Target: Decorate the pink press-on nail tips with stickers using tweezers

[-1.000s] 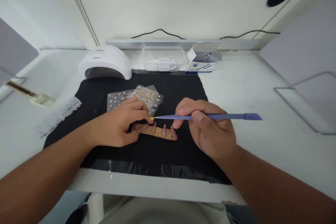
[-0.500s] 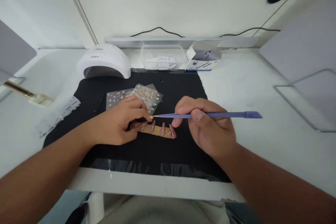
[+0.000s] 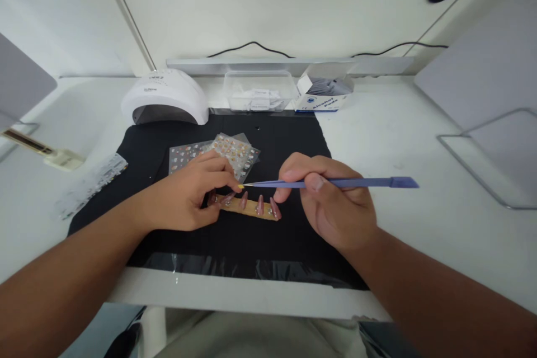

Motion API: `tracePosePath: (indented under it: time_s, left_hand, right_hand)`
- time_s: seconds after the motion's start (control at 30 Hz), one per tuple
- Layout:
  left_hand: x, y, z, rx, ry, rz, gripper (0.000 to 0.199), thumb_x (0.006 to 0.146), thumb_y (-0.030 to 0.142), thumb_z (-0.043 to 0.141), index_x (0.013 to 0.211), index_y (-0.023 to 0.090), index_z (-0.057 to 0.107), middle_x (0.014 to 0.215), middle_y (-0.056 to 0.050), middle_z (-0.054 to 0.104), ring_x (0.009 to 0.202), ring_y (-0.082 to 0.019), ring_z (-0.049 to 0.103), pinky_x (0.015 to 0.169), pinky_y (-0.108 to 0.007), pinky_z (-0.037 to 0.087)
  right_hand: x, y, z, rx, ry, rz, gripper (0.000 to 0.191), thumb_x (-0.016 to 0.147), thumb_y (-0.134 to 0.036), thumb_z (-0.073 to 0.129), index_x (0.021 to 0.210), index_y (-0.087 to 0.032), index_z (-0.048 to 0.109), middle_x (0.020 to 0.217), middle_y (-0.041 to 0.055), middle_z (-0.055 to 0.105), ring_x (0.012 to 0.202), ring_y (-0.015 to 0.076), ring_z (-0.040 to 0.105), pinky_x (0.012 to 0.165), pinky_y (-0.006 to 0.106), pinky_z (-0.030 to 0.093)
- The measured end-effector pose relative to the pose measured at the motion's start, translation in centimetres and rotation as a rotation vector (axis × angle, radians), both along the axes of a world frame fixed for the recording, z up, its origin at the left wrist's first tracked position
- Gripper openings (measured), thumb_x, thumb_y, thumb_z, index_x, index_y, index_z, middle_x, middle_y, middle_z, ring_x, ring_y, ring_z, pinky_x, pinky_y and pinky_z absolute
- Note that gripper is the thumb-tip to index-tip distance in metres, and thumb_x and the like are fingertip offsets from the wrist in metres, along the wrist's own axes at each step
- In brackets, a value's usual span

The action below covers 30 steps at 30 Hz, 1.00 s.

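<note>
A tan strip carries several glossy mauve press-on nails, some with silvery gems. My left hand is closed about the strip's left end, with the thumb along its near side; the hidden fingers leave the exact hold unclear. Its index finger reaches out above the nails, and a small yellow spot shows at the fingertip. My right hand is closed around slim blue-purple tweezers, held level above the strip. Their fine metal tip meets or nearly meets the yellow spot. Nail sticker sheets lie just behind my left hand.
A black mat covers the middle of the white table. A white nail lamp, a clear tub and an alcohol pad box stand at the back. Left are a clear packet and a pale clip-ended holder.
Both hands, the tweezers and the strip keep nearly the same positions. The whole view has shifted up very slightly.
</note>
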<state>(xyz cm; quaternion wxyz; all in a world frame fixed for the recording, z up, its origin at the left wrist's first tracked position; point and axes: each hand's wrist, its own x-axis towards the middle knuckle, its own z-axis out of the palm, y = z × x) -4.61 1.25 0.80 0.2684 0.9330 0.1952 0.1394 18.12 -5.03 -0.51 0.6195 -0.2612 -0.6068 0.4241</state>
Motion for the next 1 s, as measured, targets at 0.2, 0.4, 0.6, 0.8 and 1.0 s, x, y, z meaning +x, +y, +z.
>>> tracePosePath:
  time_s: [0.2,0.4,0.6,0.8,1.0]
  left_hand:
    - [0.0,0.0,0.2,0.013,0.04,-0.015,0.039,0.067,0.005,0.05,0.103,0.018,0.06,0.094,-0.005,0.058,0.092,-0.022,0.051,0.087,-0.039,0.043]
    - [-0.7,-0.2,0.5,0.04,0.196,0.062,0.045,0.073,0.018,0.065,0.116,0.019,0.053,0.109,-0.007,0.057,0.104,-0.026,0.05,0.095,-0.044,0.039]
    - [-1.0,-0.2,0.7,0.078,0.234,0.104,0.031,0.077,0.025,0.069,0.105,0.019,0.057,0.099,-0.005,0.059,0.096,-0.025,0.053,0.086,-0.04,0.041]
    - [-0.2,-0.2,0.0,0.053,0.169,0.056,0.026,0.077,0.019,0.066,0.103,0.019,0.059,0.097,-0.005,0.059,0.095,-0.024,0.053,0.086,-0.04,0.042]
    - [0.3,-0.1,-0.5,0.06,0.171,0.061,0.003,0.081,0.015,0.057,0.083,0.016,0.059,0.086,-0.005,0.06,0.084,-0.022,0.052,0.079,-0.037,0.042]
  right_hand:
    - [0.0,0.0,0.1,-0.017,0.015,0.001,0.016,0.093,-0.03,0.061,0.091,-0.021,0.075,0.069,0.0029,0.068,0.062,0.0167,0.061,0.054,0.03,0.047]
    - [0.1,0.0,-0.1,-0.027,0.014,0.01,0.017,0.094,-0.028,0.06,0.093,-0.021,0.075,0.072,0.0031,0.068,0.064,0.0159,0.062,0.056,0.029,0.048]
    - [-0.1,0.0,-0.1,-0.062,-0.016,-0.009,0.017,0.093,-0.033,0.062,0.089,-0.023,0.075,0.068,0.0026,0.068,0.062,0.0165,0.061,0.055,0.03,0.049]
    - [-0.2,0.1,-0.1,-0.058,-0.016,0.0,0.017,0.093,-0.033,0.062,0.09,-0.022,0.075,0.067,0.0032,0.068,0.062,0.0171,0.061,0.051,0.029,0.048]
    - [-0.1,0.0,-0.3,-0.057,0.001,0.022,0.017,0.094,-0.029,0.06,0.093,-0.023,0.075,0.07,0.0033,0.067,0.066,0.0166,0.061,0.051,0.027,0.05]
